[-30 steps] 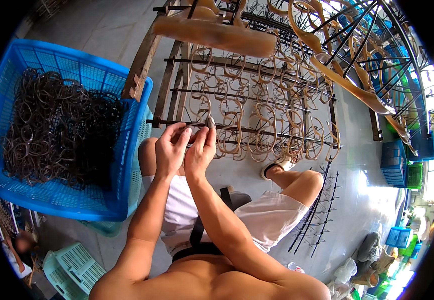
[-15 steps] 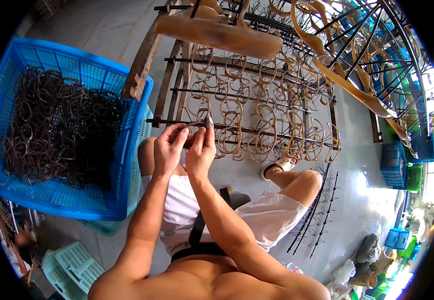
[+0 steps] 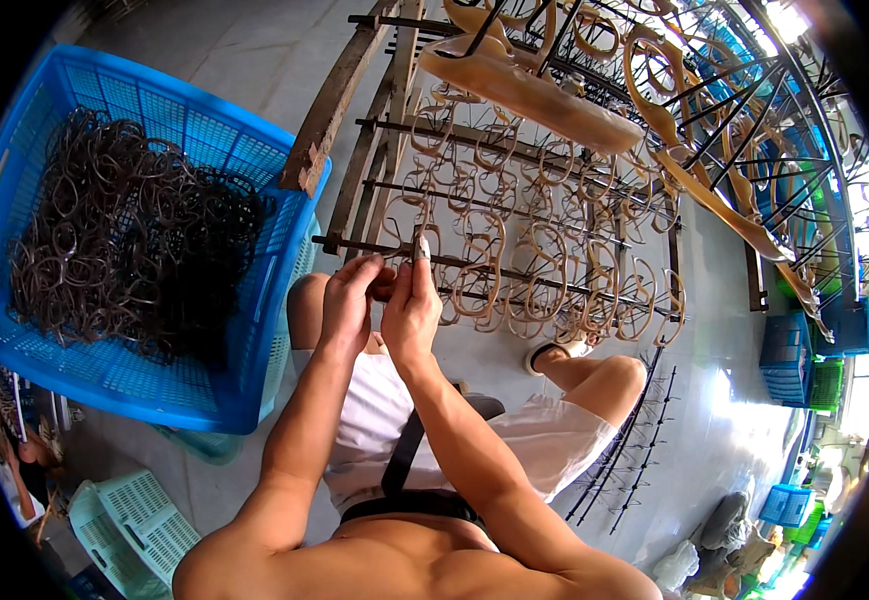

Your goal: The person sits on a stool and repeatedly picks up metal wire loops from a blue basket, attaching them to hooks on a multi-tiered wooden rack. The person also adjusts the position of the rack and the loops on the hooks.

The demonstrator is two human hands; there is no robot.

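Both hands meet just in front of the knees, and between them they pinch a small tan ring-shaped loop. Left hand has its grip closed on the loop's near side, fingers curled over it. Right hand has its grip pressed together on the same loop, with thumb and forefinger raised so that a fingertip stands up against a dark horizontal rod of the rack. The loop sits right at that lowest rod, touching or nearly touching it; which one cannot be told.

Beyond the hands, the rack's parallel rods carry rows of pale tan loops hanging side by side. A long tan strip lies across the rack's top, and a weathered wooden beam slants along its left edge.

To the person's left stands a blue plastic crate, filled with a tangled heap of dark brown loops. A pale green crate rests on the floor below it, and more blue crates stand far right.
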